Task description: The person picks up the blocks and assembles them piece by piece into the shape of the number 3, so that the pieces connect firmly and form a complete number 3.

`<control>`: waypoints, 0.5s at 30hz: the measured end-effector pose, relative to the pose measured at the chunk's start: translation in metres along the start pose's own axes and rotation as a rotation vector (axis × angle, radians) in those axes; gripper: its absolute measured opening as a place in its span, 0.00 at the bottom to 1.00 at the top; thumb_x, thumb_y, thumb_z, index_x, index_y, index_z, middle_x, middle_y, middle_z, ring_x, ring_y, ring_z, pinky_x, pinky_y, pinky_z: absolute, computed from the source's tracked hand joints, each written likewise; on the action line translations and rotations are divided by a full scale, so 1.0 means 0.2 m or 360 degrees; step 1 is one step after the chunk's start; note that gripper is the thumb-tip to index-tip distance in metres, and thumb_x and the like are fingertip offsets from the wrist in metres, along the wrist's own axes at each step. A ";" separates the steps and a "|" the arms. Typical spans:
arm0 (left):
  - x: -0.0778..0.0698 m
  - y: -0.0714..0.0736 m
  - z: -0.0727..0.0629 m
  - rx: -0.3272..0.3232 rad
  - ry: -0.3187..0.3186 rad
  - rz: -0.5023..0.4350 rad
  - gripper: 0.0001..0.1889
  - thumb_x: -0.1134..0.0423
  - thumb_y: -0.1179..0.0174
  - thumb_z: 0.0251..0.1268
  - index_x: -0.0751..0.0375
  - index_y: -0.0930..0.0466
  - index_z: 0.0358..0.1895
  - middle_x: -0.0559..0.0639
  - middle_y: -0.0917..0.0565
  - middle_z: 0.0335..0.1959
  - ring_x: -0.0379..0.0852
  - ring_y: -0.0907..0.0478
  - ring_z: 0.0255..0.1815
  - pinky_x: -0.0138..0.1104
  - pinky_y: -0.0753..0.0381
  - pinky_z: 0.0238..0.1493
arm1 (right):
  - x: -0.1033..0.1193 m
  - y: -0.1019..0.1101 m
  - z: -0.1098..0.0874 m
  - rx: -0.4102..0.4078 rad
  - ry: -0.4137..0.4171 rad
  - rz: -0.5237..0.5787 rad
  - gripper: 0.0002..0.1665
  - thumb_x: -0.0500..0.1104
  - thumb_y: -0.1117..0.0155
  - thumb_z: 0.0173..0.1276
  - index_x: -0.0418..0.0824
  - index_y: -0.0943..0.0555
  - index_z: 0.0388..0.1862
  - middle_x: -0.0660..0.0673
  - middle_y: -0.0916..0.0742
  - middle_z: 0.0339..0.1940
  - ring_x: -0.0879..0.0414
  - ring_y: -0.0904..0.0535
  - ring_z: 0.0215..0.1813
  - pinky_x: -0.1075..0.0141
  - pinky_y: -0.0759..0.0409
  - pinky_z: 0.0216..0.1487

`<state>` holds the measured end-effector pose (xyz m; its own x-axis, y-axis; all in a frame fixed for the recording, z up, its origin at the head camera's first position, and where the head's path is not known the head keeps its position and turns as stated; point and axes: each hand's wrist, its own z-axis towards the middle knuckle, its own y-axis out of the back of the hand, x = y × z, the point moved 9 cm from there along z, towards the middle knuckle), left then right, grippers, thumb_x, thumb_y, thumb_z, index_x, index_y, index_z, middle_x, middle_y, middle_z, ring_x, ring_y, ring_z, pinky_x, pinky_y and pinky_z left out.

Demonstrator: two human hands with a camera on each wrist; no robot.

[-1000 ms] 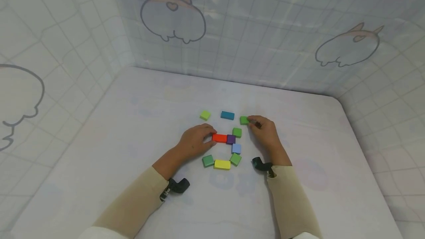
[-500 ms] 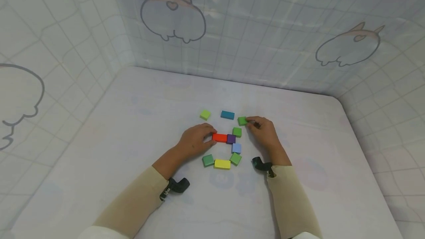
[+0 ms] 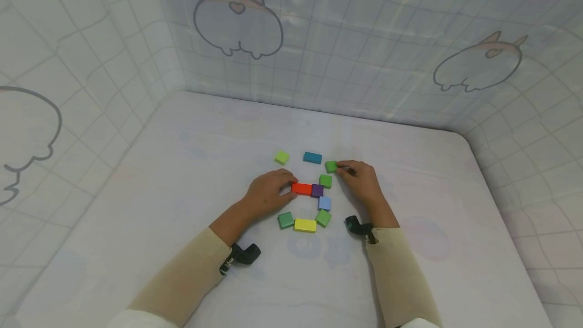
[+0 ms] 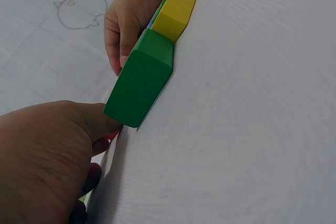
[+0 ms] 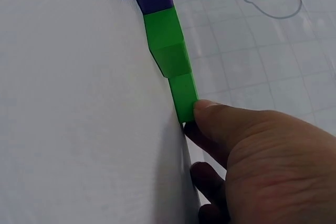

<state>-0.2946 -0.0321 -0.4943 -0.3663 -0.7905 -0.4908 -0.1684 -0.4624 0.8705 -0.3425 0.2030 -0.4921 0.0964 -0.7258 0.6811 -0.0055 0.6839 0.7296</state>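
My left hand [image 3: 268, 194] pinches the left end of a red block [image 3: 302, 189] between thumb and fingers. Against the red block's right end sits a purple block [image 3: 317, 191]. At the upper right, my right hand [image 3: 362, 181] pinches a small green block [image 3: 331, 167] by its right side; in the right wrist view the thumb lies on that green block's [image 5: 184, 98] edge. Just below it is another green block [image 3: 325, 181], touching the purple one. A light blue block [image 3: 324, 203] continues downward, then a green block [image 3: 323, 218], a yellow block [image 3: 305, 225] and a darker green block [image 3: 285, 220].
Beyond the hands, a blue block [image 3: 313, 158] and a lime green block [image 3: 282, 157] lie apart on the white table [image 3: 218, 135]. Pale, grid-patterned curtains [image 3: 355, 39] with animal drawings enclose the back and sides. Each wrist carries a black camera mount.
My right hand has slid its green block slightly left and toward me, closer to the green block below. The left hand keeps its place on the red block.
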 end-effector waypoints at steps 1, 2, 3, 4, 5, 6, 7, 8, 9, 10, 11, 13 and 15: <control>0.00 0.00 0.00 0.0001 0.0002 0.0003 0.19 0.50 0.33 0.64 0.44 0.18 0.57 0.38 0.18 0.55 0.38 0.24 0.58 0.38 0.21 0.60 | 0.00 0.00 0.00 0.0006 -0.0004 -0.0003 0.15 0.46 0.34 0.70 0.46 0.13 0.53 0.45 0.13 0.50 0.49 0.22 0.49 0.53 0.22 0.55; 0.00 0.00 0.00 0.0001 0.0004 0.0006 0.19 0.50 0.33 0.64 0.44 0.18 0.57 0.38 0.18 0.55 0.38 0.24 0.58 0.38 0.21 0.60 | 0.00 0.00 0.00 0.0011 -0.0007 -0.0002 0.15 0.46 0.33 0.70 0.46 0.13 0.53 0.45 0.13 0.50 0.49 0.22 0.49 0.52 0.22 0.55; 0.00 0.00 0.00 0.0000 0.0004 0.0007 0.19 0.50 0.33 0.64 0.44 0.18 0.57 0.38 0.18 0.55 0.38 0.24 0.58 0.38 0.21 0.60 | 0.00 -0.01 0.00 0.0020 -0.0011 -0.0002 0.14 0.46 0.34 0.70 0.47 0.13 0.53 0.45 0.13 0.50 0.49 0.22 0.50 0.52 0.22 0.56; 0.00 0.00 0.00 -0.0003 0.0002 0.0005 0.19 0.50 0.33 0.64 0.44 0.18 0.57 0.38 0.18 0.55 0.38 0.24 0.58 0.38 0.21 0.60 | 0.01 -0.01 0.00 0.0028 -0.0010 -0.0001 0.14 0.46 0.34 0.70 0.47 0.13 0.53 0.45 0.13 0.51 0.49 0.22 0.51 0.52 0.22 0.57; 0.00 0.00 0.00 -0.0006 0.0000 0.0003 0.19 0.50 0.33 0.63 0.44 0.18 0.57 0.38 0.18 0.55 0.38 0.23 0.58 0.38 0.21 0.60 | 0.01 -0.01 0.00 0.0032 -0.0008 0.0002 0.14 0.46 0.33 0.70 0.47 0.13 0.53 0.45 0.13 0.51 0.49 0.22 0.52 0.51 0.22 0.57; 0.00 0.00 0.00 -0.0009 -0.0004 0.0000 0.19 0.50 0.33 0.63 0.44 0.18 0.57 0.38 0.18 0.55 0.38 0.23 0.58 0.38 0.21 0.60 | 0.01 -0.01 0.00 0.0038 -0.0005 0.0003 0.14 0.46 0.33 0.70 0.47 0.13 0.53 0.46 0.13 0.52 0.49 0.21 0.53 0.51 0.23 0.58; 0.00 0.00 0.00 -0.0011 -0.0008 -0.0001 0.19 0.50 0.33 0.63 0.44 0.18 0.57 0.38 0.18 0.55 0.38 0.23 0.58 0.38 0.21 0.60 | 0.01 -0.01 -0.01 0.0041 0.0001 0.0004 0.14 0.46 0.33 0.70 0.47 0.13 0.53 0.45 0.13 0.52 0.49 0.21 0.54 0.51 0.23 0.59; 0.00 0.00 0.00 -0.0012 -0.0011 -0.0001 0.19 0.50 0.33 0.63 0.44 0.18 0.57 0.38 0.18 0.55 0.38 0.23 0.58 0.38 0.21 0.60 | 0.01 -0.02 0.00 0.0044 0.0005 0.0006 0.14 0.46 0.33 0.70 0.47 0.13 0.53 0.45 0.13 0.52 0.49 0.21 0.55 0.51 0.23 0.60; 0.00 0.00 0.00 -0.0012 -0.0014 0.0000 0.19 0.50 0.33 0.64 0.44 0.18 0.57 0.38 0.18 0.55 0.38 0.23 0.58 0.38 0.21 0.60 | 0.01 -0.02 0.00 0.0046 0.0011 0.0003 0.14 0.46 0.33 0.70 0.47 0.13 0.53 0.45 0.13 0.53 0.49 0.21 0.56 0.51 0.23 0.60; 0.00 0.00 0.00 -0.0012 -0.0015 0.0000 0.19 0.50 0.33 0.64 0.44 0.18 0.57 0.38 0.18 0.55 0.38 0.23 0.57 0.38 0.21 0.60 | 0.02 -0.02 0.00 0.0046 0.0017 0.0001 0.14 0.46 0.33 0.70 0.47 0.13 0.53 0.45 0.13 0.53 0.49 0.21 0.56 0.50 0.23 0.61; 0.00 0.00 0.00 -0.0010 -0.0016 0.0001 0.19 0.50 0.33 0.64 0.44 0.18 0.57 0.38 0.18 0.55 0.38 0.24 0.57 0.38 0.21 0.60 | 0.02 -0.02 0.00 0.0045 0.0022 -0.0001 0.14 0.46 0.33 0.70 0.47 0.13 0.53 0.46 0.12 0.53 0.48 0.21 0.56 0.50 0.23 0.61; 0.00 0.00 0.00 -0.0008 -0.0013 0.0004 0.19 0.50 0.33 0.64 0.44 0.18 0.57 0.38 0.18 0.55 0.38 0.24 0.57 0.38 0.21 0.60 | 0.02 -0.02 0.00 0.0044 0.0031 -0.0005 0.14 0.46 0.33 0.70 0.47 0.13 0.53 0.46 0.12 0.53 0.49 0.21 0.56 0.50 0.23 0.61; 0.01 0.00 0.00 -0.0007 -0.0011 0.0006 0.19 0.50 0.33 0.64 0.44 0.18 0.57 0.38 0.18 0.55 0.38 0.23 0.57 0.38 0.21 0.60 | 0.02 -0.02 0.00 0.0044 0.0039 -0.0004 0.14 0.46 0.33 0.70 0.47 0.13 0.53 0.46 0.12 0.52 0.49 0.20 0.55 0.51 0.23 0.60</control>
<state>-0.2955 -0.0324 -0.4955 -0.3732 -0.7895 -0.4873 -0.1632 -0.4612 0.8721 -0.3414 0.1974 -0.4924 0.1204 -0.7251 0.6780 -0.0330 0.6797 0.7328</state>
